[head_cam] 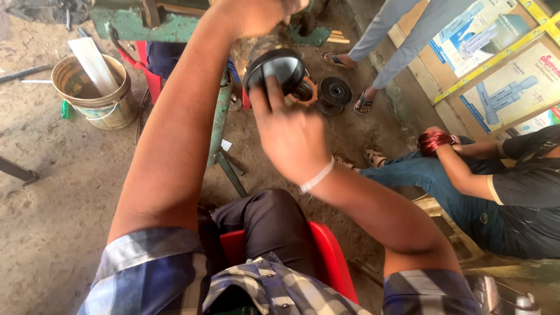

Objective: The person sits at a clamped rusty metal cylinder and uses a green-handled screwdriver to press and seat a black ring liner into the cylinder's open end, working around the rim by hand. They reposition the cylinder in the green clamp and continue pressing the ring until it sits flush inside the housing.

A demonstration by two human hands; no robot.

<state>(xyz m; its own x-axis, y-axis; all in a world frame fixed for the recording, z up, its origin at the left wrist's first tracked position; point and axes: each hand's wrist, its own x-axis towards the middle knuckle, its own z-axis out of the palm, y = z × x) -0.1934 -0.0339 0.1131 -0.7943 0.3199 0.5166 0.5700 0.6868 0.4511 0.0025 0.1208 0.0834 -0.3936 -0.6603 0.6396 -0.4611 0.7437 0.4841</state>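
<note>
My right hand [289,131] presses its fingers on the edge of a round black cap [275,68] on the end of a dark cylindrical motor body. My left hand [256,13] reaches up along the top of the frame and grips the upper part of that same motor body; its fingers are partly cut off by the frame edge. A white band sits on my right wrist. I sit on a red chair [332,256].
A green metal stand [220,116] is in front of me. A bucket [96,93] with a white strip sits at the left. A black finned disc [335,93] lies on the dirt floor. A seated person holds a coil of copper wire [434,140] at the right; another person's legs [385,41] stand beyond.
</note>
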